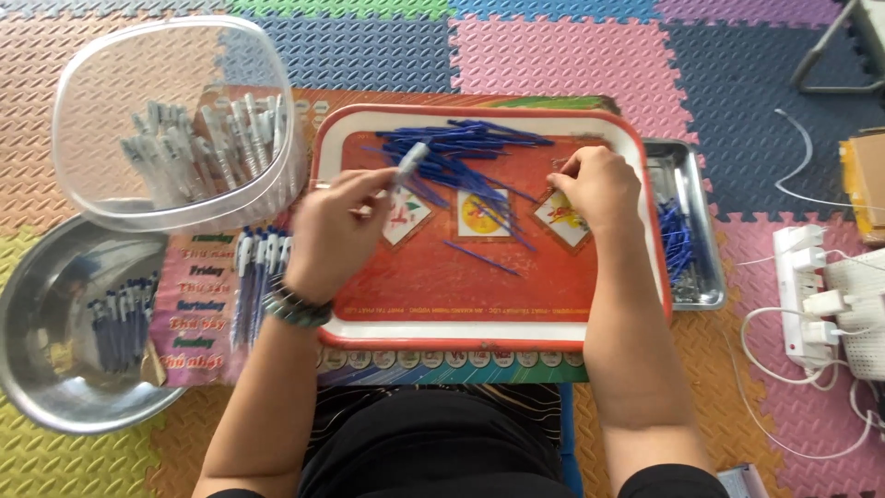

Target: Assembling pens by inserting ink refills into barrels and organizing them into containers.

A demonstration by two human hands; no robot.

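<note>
Over the red tray (433, 304), I read these:
Left hand (332, 231): I see it pinching a grey-white pen barrel (410, 161) above the tray's left half.
Right hand (599, 189): fingers curled down onto the tray's upper right; what they grip I cannot tell.
Blue refills (461, 148): piled at the tray's top centre.
Clear tub (175, 120): left of the tray, holding pen barrels.
Steel bowl (37, 369): lower left of the tray.

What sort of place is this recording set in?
Probably a home floor used for piecework, not a factory: interlocking foam mats cover the ground, a red tray of blue pen refills sits on a low table, and a power strip lies nearby.
</note>
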